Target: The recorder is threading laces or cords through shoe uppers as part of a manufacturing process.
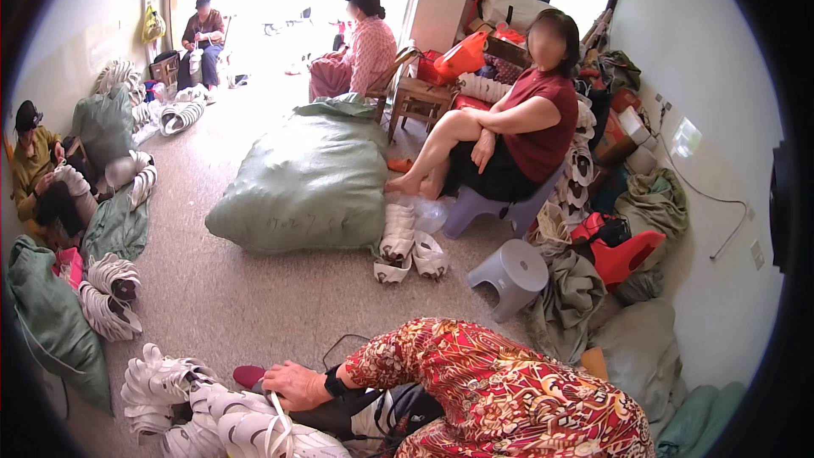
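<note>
My right hand [297, 386], with a black band at the wrist, reaches in from a red floral sleeve [458, 352]. Its fingers are closed around the upper end of a flat white lace [278, 426]. Beneath the lace lies a bundle of nested white shoe uppers [242, 420], close to the hand. Another stack of white uppers [161, 377] fans out to the left of it. Dark cords [392, 420] hang near my forearm. My left hand does not show.
A stuffed green sack [301, 178] stands mid-floor, beside white uppers [397, 237]. A grey stool [509, 276] is to the right, before a person in maroon [543, 127]. Other people sit by the doorway and left wall. Sacks and cloth [564, 297] line the right wall.
</note>
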Demonstrator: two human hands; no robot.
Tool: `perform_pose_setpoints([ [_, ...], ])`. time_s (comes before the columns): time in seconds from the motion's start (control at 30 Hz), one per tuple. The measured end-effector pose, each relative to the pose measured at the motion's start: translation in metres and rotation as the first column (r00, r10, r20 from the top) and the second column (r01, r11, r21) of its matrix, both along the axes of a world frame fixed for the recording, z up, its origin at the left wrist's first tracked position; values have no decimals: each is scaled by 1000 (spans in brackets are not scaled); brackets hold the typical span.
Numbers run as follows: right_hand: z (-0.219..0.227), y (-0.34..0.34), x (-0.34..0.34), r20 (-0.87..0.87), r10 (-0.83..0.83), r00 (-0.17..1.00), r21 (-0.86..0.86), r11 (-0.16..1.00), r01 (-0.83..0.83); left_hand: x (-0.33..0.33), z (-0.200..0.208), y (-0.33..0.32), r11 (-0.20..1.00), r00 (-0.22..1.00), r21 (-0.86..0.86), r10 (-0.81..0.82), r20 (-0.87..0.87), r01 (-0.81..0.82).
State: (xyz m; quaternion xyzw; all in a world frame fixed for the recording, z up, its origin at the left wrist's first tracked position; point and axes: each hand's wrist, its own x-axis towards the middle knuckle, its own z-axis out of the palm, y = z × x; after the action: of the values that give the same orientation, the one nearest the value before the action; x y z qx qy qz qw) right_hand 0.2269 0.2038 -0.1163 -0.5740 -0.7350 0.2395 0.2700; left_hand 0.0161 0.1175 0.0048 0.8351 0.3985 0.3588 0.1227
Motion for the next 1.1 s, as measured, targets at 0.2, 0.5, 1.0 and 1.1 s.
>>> perform_pose_setpoints([
  [0.2, -3, 2, -11, 10, 34, 999, -21, 999, -34, -6, -2, -3, 1000, 1000, 5, 15, 17, -15],
  [0.5, -6, 3, -17, -27, 32, 999, 43, 999, -31, -7, 6, -6, 999, 999, 2, 38, 4, -38],
  [1.0, 0, 1, -10, 4, 30, 1000, -24, 999, -30, -9, 0, -7, 999, 999, -34, 28, -22, -29],
  [1.1, -1, 5, -11, 22, 46, 999, -44, 998, -45, -16, 3, -5, 997, 999, -67, 44, 26, -42],
])
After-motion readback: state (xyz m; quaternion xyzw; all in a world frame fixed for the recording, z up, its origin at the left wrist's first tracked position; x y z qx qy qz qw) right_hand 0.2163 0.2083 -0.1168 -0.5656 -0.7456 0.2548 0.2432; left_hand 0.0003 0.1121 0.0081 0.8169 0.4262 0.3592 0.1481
